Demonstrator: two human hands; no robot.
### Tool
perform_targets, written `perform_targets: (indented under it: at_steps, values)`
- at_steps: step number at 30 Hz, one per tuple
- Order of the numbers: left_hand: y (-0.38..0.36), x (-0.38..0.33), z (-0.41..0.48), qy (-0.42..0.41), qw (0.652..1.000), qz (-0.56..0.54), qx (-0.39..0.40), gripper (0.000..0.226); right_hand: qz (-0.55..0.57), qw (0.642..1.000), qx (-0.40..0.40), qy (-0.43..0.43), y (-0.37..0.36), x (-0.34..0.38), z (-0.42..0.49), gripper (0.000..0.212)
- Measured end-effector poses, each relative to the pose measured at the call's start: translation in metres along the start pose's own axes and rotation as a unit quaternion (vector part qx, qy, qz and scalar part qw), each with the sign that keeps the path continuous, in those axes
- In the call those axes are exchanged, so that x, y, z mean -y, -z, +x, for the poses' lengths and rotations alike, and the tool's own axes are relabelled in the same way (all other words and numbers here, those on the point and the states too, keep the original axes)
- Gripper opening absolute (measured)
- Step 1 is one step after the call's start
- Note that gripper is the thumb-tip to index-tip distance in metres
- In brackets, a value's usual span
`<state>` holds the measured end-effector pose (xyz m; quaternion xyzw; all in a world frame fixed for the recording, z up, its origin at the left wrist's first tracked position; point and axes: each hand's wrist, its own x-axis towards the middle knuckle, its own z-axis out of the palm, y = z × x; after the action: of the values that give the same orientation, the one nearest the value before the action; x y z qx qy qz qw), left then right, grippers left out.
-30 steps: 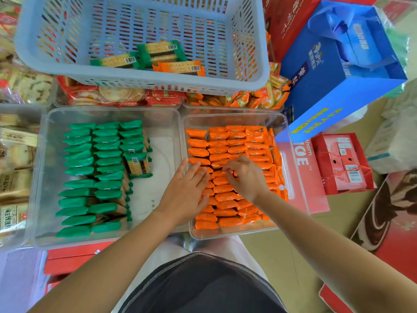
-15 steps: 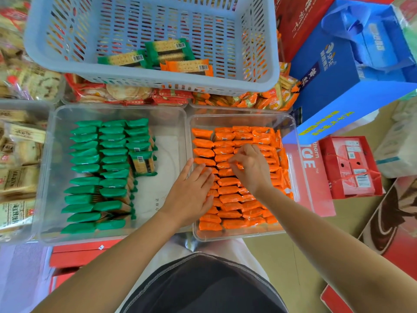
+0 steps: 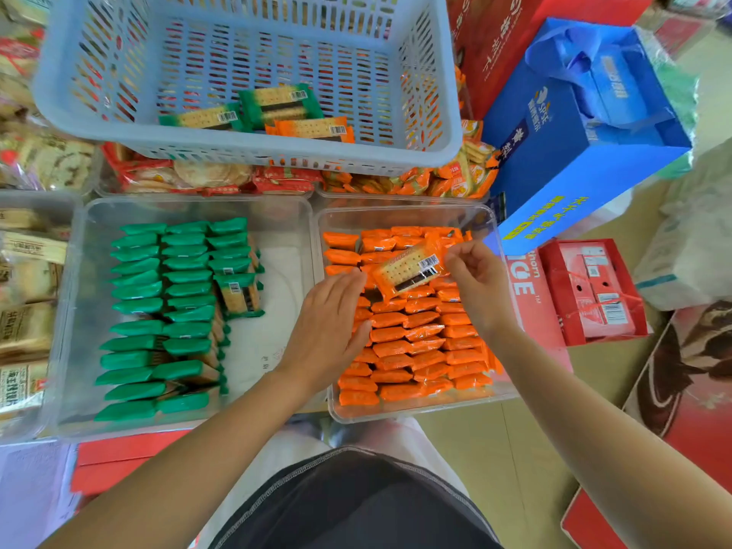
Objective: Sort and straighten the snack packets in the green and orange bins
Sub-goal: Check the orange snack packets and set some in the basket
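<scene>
At centre right, the right hand (image 3: 477, 287) pinched one orange packet (image 3: 410, 271) by its edge, barcode side up, just above the orange bin (image 3: 400, 213), seemingly to reseat it. The left hand (image 3: 328, 330) lay flat, fingers straight, on the orange rows (image 3: 416, 350), probably to steady them. Green packets (image 3: 158, 311) stood in lines in the green bin (image 3: 190, 206) at left. The blue bag (image 3: 586, 124) at upper right read "SPSE".

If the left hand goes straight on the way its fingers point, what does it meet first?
Most likely the lifted orange packet that the right hand pinches, just beyond the fingertips of the left hand; depth is unclear.
</scene>
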<state>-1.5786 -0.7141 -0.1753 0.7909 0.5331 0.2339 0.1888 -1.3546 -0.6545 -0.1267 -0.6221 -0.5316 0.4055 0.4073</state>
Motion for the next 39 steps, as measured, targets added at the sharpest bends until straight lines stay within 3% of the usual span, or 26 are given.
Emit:
perform_targets:
  at_steps: [3, 6, 15, 20, 22, 24, 27, 29, 32, 34, 36, 39]
  values:
    - [0.012, -0.023, 0.014, 0.131, 0.977, -0.168, -0.013, 0.068, 0.064, 0.996, 0.026, -0.054, 0.001, 0.004, -0.009, 0.010]
    - [0.014, -0.028, 0.026, 0.233, 0.923, -0.307, 0.011, 0.051, 0.082, 0.992, 0.053, -0.077, 0.002, 0.004, -0.017, 0.012]
    - [0.016, -0.028, 0.020, 0.224, 0.832, -0.504, 0.058, 0.028, 0.142, 0.974, 0.105, -0.139, 0.010, 0.006, -0.020, 0.011]
    - [0.022, -0.021, 0.014, 0.257, 0.763, -0.589, 0.068, 0.035, 0.176, 0.969, 0.096, -0.145, 0.013, 0.001, -0.022, 0.036]
    - [0.023, -0.016, 0.011, 0.260, 0.750, -0.603, 0.073, 0.040, 0.187, 0.968, 0.081, -0.146, 0.012, -0.003, -0.023, 0.048]
    - [0.022, -0.013, 0.009, 0.251, 0.753, -0.604, 0.077, 0.039, 0.186, 0.968, 0.079, -0.151, 0.010, 0.000, -0.025, 0.053]
    - [0.022, -0.014, 0.008, 0.243, 0.759, -0.599, 0.082, 0.041, 0.173, 0.971, 0.072, -0.146, 0.010, 0.002, -0.026, 0.041]
    - [0.022, -0.016, 0.009, 0.228, 0.794, -0.557, 0.088, 0.050, 0.172, 0.971, 0.066, -0.150, 0.011, 0.004, -0.025, 0.024]
    - [0.020, -0.019, 0.008, 0.184, 0.893, -0.406, 0.065, 0.087, 0.165, 0.974, 0.066, -0.144, 0.010, 0.007, -0.025, 0.012]
    - [0.018, -0.020, 0.007, 0.125, 0.947, -0.293, 0.036, 0.086, 0.160, 0.974, 0.071, -0.141, 0.007, 0.008, -0.026, 0.013]
    - [0.019, -0.020, 0.007, 0.098, 0.970, -0.221, 0.006, 0.070, 0.163, 0.972, 0.085, -0.143, 0.005, 0.010, -0.025, 0.018]
    - [0.021, -0.018, 0.009, 0.117, 0.967, -0.227, 0.013, 0.065, 0.200, 0.963, 0.098, -0.153, 0.009, 0.011, -0.023, 0.020]
